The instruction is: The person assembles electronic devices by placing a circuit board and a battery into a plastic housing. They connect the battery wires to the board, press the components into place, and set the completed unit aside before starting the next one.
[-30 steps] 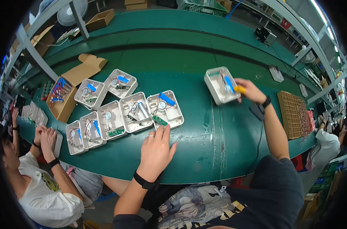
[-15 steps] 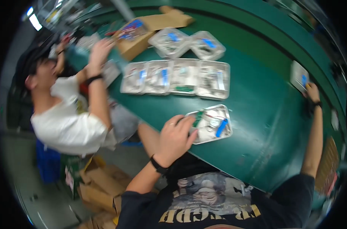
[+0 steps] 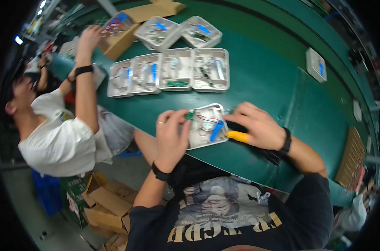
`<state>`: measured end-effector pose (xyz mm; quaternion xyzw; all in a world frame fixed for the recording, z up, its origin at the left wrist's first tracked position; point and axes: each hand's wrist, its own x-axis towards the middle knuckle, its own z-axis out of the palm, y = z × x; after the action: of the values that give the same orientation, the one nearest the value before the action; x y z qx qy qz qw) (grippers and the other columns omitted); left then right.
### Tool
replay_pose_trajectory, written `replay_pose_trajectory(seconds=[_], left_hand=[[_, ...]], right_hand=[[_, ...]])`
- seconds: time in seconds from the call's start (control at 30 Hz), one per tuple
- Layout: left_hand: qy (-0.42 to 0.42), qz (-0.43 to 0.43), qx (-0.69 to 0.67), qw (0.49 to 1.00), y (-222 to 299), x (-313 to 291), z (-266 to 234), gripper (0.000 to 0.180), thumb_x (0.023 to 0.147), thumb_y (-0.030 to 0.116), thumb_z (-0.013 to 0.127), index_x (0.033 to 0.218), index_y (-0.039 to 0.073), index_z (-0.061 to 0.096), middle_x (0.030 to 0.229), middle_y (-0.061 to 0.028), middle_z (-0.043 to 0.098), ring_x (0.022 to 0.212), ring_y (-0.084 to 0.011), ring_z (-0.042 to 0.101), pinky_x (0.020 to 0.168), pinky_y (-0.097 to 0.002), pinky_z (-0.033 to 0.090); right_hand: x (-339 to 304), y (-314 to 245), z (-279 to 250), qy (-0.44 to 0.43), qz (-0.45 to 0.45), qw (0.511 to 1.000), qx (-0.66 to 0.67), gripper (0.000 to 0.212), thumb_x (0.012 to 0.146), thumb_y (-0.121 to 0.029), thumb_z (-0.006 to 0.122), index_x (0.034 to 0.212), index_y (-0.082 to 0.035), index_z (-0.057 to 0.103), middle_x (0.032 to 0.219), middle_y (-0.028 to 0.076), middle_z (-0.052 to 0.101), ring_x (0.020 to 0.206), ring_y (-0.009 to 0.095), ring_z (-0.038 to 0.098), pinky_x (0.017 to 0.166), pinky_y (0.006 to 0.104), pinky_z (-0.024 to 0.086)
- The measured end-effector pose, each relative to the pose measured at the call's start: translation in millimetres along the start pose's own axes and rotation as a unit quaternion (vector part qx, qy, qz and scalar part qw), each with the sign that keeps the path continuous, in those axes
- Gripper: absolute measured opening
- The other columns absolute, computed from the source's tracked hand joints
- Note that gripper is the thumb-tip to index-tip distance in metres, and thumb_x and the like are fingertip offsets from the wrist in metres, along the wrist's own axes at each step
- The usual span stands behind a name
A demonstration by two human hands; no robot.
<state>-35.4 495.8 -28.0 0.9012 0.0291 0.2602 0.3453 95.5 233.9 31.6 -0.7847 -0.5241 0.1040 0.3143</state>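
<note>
A white plastic housing (image 3: 204, 141) lies in front of me, with red and black wires, a round white part (image 3: 207, 125) and a blue strip-like piece (image 3: 216, 131) inside. At its left side my left hand (image 3: 170, 134) pinches a small green circuit board (image 3: 190, 114) between thumb and fingers. My right hand (image 3: 259, 127) is at the housing's right rim, with index finger and thumb reaching toward it. A yellow cover (image 3: 238, 136) sits on the right thumb. Something black (image 3: 270, 156) shows under the right palm; its kind is hidden.
Beyond stands a row of several similar housings (image 3: 175, 88), with two more (image 3: 160, 44) behind. An open cardboard box (image 3: 119, 42) holds blue and red parts. A single housing (image 3: 310, 67) lies far right. At left a co-worker (image 3: 60, 142) reaches toward the box.
My right hand has come from the far-right housing back to the near one, leaving that far housing behind. My left hand now lifts the green circuit board at the near housing's left edge.
</note>
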Motion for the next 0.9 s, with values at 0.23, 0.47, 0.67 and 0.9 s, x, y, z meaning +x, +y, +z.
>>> replay_pose_trajectory(seconds=[0.23, 0.47, 0.67, 0.9], left_hand=[[-0.005, -0.042, -0.045, 0.998, 0, 0, 9, 0.032, 0.090, -0.001, 0.078, 0.120, 0.005, 0.073, 0.091, -0.0086, 0.072, 0.110, -0.0307, 0.064, 0.095, -0.0438, 0.050], [0.001, -0.037, -0.058, 0.998, -2, 1, 10, 0.031, 0.090, -0.002, 0.078, 0.121, 0.005, 0.073, 0.090, -0.0080, 0.073, 0.111, -0.0301, 0.065, 0.095, -0.0422, 0.050], [-0.025, -0.094, -0.155, 0.983, -7, 8, 9, 0.028, 0.095, 0.001, 0.076, 0.123, 0.004, 0.072, 0.094, -0.0103, 0.076, 0.108, -0.0286, 0.068, 0.095, -0.0403, 0.052], [-0.082, -0.165, -0.238, 0.954, -4, 15, 11, 0.026, 0.099, 0.004, 0.073, 0.125, 0.005, 0.072, 0.094, -0.0105, 0.077, 0.102, -0.0257, 0.070, 0.096, -0.0386, 0.053]], right_hand=[[17, -12, 9, -0.033, 0.061, 0.997, -0.038, 0.040, 0.094, -0.021, 0.081, 0.129, -0.005, 0.071, 0.112, 0.011, 0.066, 0.107, 0.031, 0.063, 0.091, 0.0392, 0.054], [31, -10, 2, -0.013, 0.173, 0.954, 0.245, 0.031, 0.096, -0.016, 0.077, 0.125, -0.006, 0.072, 0.114, 0.011, 0.071, 0.110, 0.031, 0.066, 0.095, 0.0384, 0.055], [31, 38, -6, 0.011, 0.070, 0.997, 0.021, 0.028, 0.095, -0.012, 0.076, 0.123, -0.006, 0.072, 0.116, 0.011, 0.073, 0.111, 0.034, 0.067, 0.097, 0.0419, 0.055], [32, 24, -9, 0.052, -0.106, 0.989, -0.090, 0.030, 0.093, -0.013, 0.077, 0.123, -0.010, 0.075, 0.128, 0.010, 0.072, 0.123, 0.033, 0.066, 0.104, 0.0442, 0.053]])
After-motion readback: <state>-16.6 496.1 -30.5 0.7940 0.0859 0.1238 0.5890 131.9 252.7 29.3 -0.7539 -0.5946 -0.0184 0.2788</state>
